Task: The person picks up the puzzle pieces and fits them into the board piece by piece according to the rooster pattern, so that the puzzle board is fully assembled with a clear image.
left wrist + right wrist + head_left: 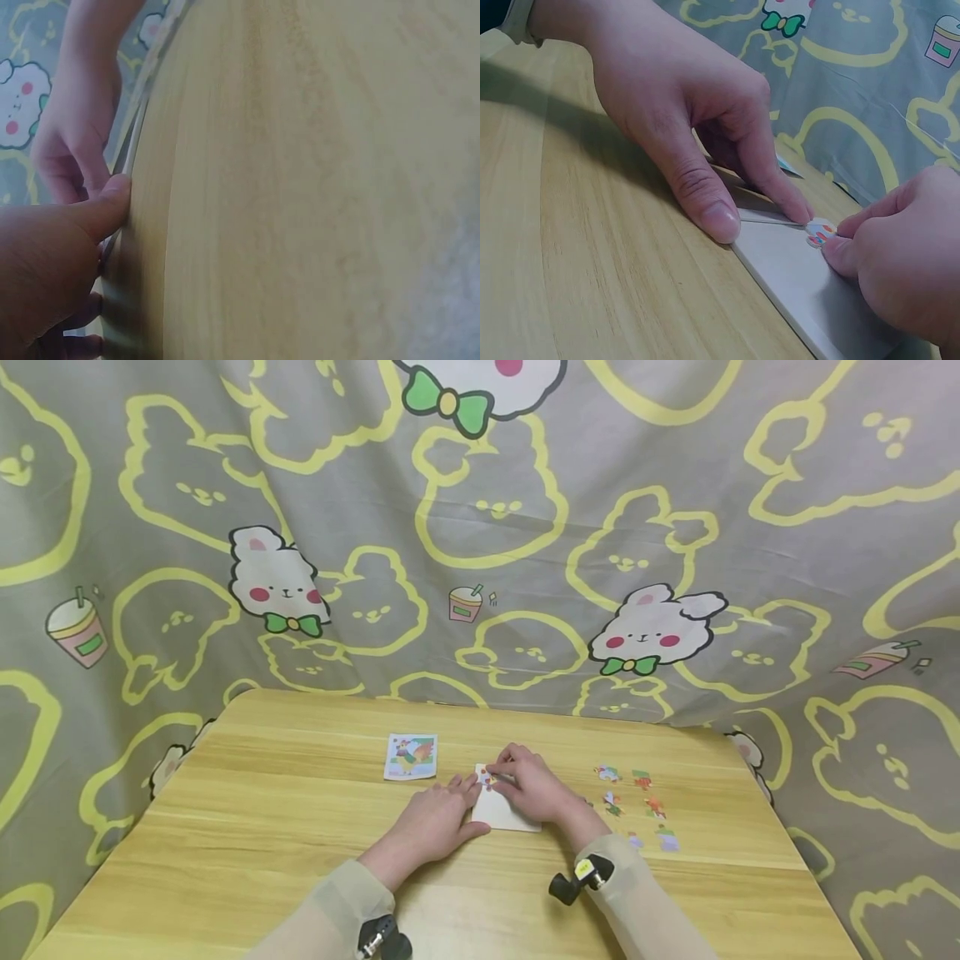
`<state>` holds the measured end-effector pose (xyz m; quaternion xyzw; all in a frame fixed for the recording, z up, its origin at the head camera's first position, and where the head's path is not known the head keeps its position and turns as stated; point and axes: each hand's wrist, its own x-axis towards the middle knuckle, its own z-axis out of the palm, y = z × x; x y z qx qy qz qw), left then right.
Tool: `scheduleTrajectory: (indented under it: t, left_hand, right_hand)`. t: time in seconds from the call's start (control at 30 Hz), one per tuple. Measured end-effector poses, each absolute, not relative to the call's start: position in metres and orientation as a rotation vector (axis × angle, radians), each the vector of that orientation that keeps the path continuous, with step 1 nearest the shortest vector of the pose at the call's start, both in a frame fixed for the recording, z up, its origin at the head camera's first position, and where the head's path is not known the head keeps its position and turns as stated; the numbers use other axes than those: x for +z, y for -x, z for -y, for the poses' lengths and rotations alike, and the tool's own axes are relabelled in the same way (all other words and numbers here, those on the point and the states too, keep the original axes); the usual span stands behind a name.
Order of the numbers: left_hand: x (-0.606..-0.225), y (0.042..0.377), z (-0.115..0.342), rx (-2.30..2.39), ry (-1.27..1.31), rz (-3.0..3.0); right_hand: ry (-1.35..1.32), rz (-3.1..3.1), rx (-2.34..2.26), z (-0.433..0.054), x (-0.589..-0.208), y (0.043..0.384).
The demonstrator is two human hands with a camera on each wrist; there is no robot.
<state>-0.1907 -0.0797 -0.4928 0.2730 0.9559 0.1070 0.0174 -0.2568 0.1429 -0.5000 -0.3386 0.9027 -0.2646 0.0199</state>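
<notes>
A white board (504, 814) lies on the wooden table between both hands. My left hand (435, 820) holds it along its left side, thumb at the near corner and index fingertip by the far end. Over the board's far left part, my right hand (534, 783) pinches a small colourful puzzle piece (821, 232) between thumb and index finger. That piece touches the board, and the left index fingertip meets its edge. In the left wrist view the left thumb (105, 208) sits at the board's edge; the piece is hidden there.
Several loose puzzle pieces (655, 807) lie in rows to the right of the board. A printed picture card (411, 757) of a chicken lies beyond the left hand. A patterned curtain (495, 602) hangs behind the table's far edge (337, 697).
</notes>
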Motion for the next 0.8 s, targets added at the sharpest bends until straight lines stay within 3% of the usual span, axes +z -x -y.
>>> scheduleTrajectory:
  t: [0.8]
  left_hand:
    - [-0.4896, 0.192, 0.0741, 0.25, -0.842, -2.971]
  right_hand:
    - [1.013, -2.863, -0.865, -0.1409, -0.5065, 0.257]
